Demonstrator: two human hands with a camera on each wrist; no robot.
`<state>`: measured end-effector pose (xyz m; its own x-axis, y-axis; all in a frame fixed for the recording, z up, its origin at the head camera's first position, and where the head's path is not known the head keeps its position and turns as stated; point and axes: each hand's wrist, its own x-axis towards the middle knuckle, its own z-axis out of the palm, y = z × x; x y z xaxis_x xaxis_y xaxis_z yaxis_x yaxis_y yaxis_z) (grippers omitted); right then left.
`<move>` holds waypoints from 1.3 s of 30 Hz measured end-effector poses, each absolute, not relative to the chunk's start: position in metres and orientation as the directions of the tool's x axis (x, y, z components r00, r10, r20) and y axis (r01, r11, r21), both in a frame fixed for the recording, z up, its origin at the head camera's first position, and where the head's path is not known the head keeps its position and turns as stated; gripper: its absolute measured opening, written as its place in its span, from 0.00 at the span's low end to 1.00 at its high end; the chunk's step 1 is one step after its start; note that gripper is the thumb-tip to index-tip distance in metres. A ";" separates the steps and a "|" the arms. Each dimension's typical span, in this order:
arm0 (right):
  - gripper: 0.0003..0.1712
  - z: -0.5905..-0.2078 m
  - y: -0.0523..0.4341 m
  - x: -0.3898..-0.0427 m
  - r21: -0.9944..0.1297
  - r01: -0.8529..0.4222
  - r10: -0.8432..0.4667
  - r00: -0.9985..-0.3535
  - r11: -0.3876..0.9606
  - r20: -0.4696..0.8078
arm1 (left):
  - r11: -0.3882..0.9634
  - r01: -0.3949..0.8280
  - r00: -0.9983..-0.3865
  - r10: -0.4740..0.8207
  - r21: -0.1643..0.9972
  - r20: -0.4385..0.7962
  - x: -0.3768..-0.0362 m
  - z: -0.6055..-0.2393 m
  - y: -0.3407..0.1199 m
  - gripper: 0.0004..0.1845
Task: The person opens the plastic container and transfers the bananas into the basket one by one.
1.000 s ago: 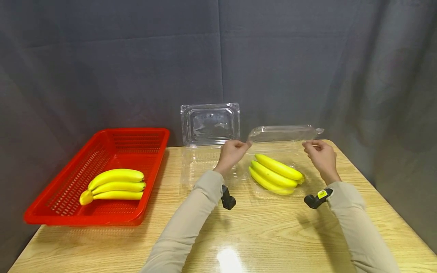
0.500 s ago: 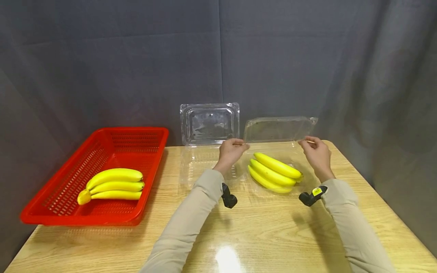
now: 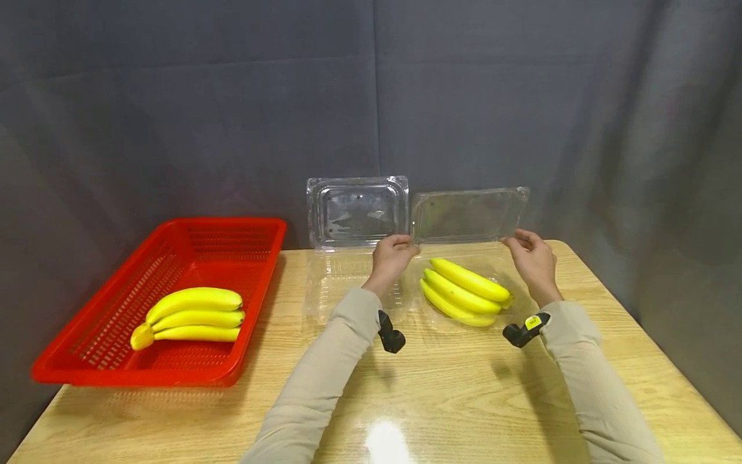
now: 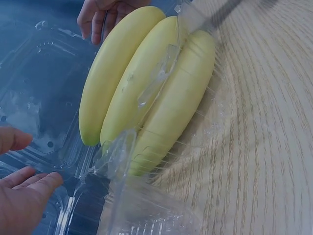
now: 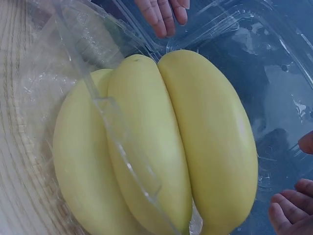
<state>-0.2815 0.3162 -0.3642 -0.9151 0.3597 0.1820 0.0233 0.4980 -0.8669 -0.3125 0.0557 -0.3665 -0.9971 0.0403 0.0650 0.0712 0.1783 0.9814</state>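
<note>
Clear lid (image 3: pixel 468 216) pinched by left hand (image 3: pixel 391 254), right hand (image 3: pixel 532 258).

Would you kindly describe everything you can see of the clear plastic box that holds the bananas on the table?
The clear box is a thin, see-through plastic clamshell, glossy and ribbed at the rim. Its base sits on the wooden table, holding a bunch of three yellow bananas. Its hinged lid stands raised, nearly upright at the far side. The left hand and right hand pinch the lid's two lower corners.
</note>
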 end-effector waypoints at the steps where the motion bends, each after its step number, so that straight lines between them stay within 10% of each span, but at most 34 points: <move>1: 0.34 -0.364 0.317 -0.282 -0.867 0.023 0.356 -0.917 0.498 0.180 | 0.178 0.069 -0.997 0.044 0.982 0.062 -0.312 -0.366 0.056 0.19; 39: 0.39 -0.359 0.324 -0.295 -0.901 0.027 0.134 -0.990 0.432 0.034 | 0.193 0.009 -0.995 0.103 0.981 -0.011 -0.312 -0.365 0.057 0.29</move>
<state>-0.2952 0.3236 -0.3590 -0.9904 0.1340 0.0341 0.0275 0.4320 -0.9015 -0.3125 0.0574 -0.3650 -0.9947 0.1027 -0.0108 0.0092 0.1928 0.9812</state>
